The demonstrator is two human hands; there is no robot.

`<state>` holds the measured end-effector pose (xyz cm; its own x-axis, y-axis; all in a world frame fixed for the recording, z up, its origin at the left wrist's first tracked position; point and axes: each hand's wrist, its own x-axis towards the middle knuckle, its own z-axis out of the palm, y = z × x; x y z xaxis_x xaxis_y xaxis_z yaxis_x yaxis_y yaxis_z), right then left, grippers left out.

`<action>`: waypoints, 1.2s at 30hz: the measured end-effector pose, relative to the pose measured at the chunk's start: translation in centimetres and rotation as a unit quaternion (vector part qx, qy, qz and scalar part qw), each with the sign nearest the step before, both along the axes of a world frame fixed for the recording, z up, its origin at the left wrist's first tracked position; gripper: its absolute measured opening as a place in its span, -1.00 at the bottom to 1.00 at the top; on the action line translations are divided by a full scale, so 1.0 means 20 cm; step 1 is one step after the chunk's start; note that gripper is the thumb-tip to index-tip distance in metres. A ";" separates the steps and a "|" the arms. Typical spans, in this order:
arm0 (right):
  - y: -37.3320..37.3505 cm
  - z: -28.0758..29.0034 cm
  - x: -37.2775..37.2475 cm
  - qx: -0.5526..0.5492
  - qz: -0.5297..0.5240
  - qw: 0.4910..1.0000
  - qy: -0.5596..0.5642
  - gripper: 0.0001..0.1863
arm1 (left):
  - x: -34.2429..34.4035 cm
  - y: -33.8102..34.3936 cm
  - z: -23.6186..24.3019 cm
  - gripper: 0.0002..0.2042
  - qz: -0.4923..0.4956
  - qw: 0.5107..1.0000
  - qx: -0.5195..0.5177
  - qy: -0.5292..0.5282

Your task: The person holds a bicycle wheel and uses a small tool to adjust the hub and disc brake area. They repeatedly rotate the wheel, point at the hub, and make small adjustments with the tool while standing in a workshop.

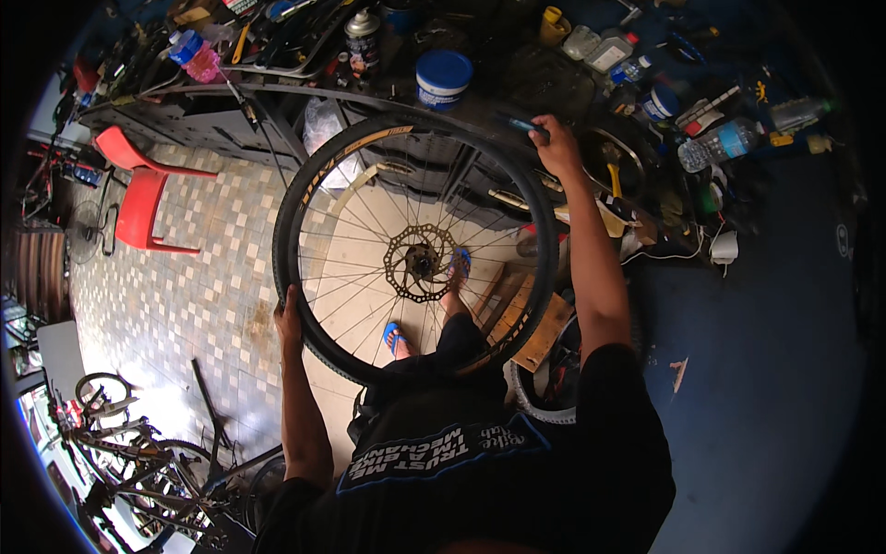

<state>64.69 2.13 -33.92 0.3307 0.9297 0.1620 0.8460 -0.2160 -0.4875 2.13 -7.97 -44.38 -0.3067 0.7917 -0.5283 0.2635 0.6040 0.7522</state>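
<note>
A bicycle wheel (544, 231) with a black, tan-lettered tyre stands in front of me. At its middle is a hub (424, 263) ringed by a brake disc (391, 273). My left hand (288, 321) grips the tyre at the wheel's left side, its fingers partly hidden by the rim. Above the upper right of the tyre, at the workbench edge, my right hand (556, 148) is closed round a slim, blue-and-dark tool (522, 123). The tool is blurred, so its kind is not clear. It points left, toward a white tub with a blue lid (444, 78).
Across the back runs a cluttered workbench (498, 102) with a spray can (363, 42), a water bottle (720, 146) and a yellow-handled brush (614, 175). At left are a red chair (140, 208) and a fan (86, 226). Bicycles (138, 462) stand lower left, a wooden box (540, 332) beside my feet.
</note>
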 end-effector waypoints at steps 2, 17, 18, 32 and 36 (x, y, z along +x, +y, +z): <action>0.05 -0.04 0.00 -0.017 -0.002 1.000 -0.002 -0.64 | -0.02 0.01 -0.03 -0.15 -0.016 1.000 -0.001 -0.010; -0.75 0.05 -0.96 -0.125 0.440 0.831 -0.317 -0.08 | -0.05 -0.02 -0.12 -0.06 -0.005 0.999 0.044 0.030; -0.77 0.03 -0.97 -0.145 0.447 0.829 -0.302 -0.08 | -0.04 -0.01 -0.11 -0.06 -0.005 0.999 0.041 0.025; -0.68 0.02 -1.01 -0.146 0.468 0.760 -0.426 -0.24 | 0.01 -0.03 0.02 -0.19 0.010 0.998 0.057 -0.015; -0.67 0.02 -1.01 -0.143 0.473 0.748 -0.443 -0.25 | 0.01 -0.04 0.02 -0.22 0.016 0.998 0.056 -0.020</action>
<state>44.53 -11.33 -33.52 -0.6172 0.7177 -0.3224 0.6494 0.6960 0.3062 2.38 -8.74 -44.06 -0.3133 0.8366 -0.4494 0.2127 0.5230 0.8253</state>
